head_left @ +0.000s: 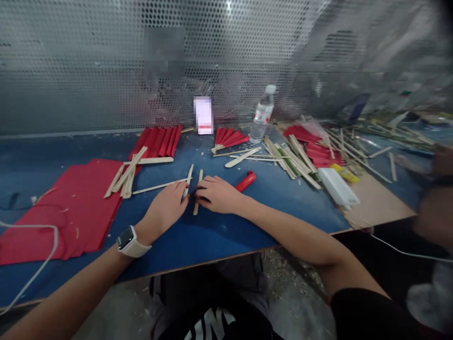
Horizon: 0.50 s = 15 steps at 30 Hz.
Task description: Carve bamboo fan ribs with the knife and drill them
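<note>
Both hands work close together over the blue table [226,236]. My left hand [170,203], with a watch [125,238] on its wrist, has its fingers closed on a short bamboo strip [190,171] that points up and away. Opposite it, my right hand [221,194] pinches a second bamboo strip [201,174], whose ends stick out above and below the fingers. A thin bamboo stick [155,187] lies flat, running toward the left fingers. Just past the right hand rests a red-handled tool [247,181], partly hidden by that hand.
Red sheets [71,203] and crossed bamboo strips [127,177] lie left. Pleated red fans [157,141], a phone [203,115] and a bottle [262,115] stand behind. Split bamboo [293,158], a white power bank-like box [338,186] and a blurred co-worker's arm [433,208] are right.
</note>
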Motion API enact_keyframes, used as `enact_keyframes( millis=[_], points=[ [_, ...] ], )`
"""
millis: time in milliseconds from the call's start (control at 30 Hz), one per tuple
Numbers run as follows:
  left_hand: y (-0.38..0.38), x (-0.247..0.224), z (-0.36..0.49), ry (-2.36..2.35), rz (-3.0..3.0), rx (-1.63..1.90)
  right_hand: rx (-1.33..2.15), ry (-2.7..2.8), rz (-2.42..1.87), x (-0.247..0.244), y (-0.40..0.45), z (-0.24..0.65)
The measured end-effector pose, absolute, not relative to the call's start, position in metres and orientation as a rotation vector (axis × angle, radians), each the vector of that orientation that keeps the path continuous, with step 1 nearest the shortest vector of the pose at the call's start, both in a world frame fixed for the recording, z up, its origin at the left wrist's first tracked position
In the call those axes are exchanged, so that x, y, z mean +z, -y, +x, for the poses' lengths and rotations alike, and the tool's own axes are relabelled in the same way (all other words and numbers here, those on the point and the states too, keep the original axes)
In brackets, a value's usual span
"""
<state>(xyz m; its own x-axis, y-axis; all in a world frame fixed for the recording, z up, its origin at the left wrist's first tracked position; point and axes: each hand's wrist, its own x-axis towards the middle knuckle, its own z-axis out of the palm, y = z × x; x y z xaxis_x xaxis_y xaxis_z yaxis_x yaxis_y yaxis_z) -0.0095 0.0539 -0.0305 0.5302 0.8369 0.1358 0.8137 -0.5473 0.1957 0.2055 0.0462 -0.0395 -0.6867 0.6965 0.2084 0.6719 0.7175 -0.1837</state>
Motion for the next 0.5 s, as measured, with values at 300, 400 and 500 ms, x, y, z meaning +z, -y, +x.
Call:
enact_keyframes(
  millis=[300, 400, 500],
  points=[
    [-0.045, -0.017, 0.001, -1.607, 2.675, 0.028, 0.09, 2.663, -1.102, -0.032, -0.056, 0.2],
    [-0.021, -0.009, -0.009, -1.589, 2.747, 0.221, 0.075, 2.628, -1.094, -0.036, -0.057, 0.201],
    [0.032, -0.021, -0.022, -1.542, 2.663, 0.547, 0.04, 2.567, -1.096, -0.039, -0.055, 0.201]
  ],
)
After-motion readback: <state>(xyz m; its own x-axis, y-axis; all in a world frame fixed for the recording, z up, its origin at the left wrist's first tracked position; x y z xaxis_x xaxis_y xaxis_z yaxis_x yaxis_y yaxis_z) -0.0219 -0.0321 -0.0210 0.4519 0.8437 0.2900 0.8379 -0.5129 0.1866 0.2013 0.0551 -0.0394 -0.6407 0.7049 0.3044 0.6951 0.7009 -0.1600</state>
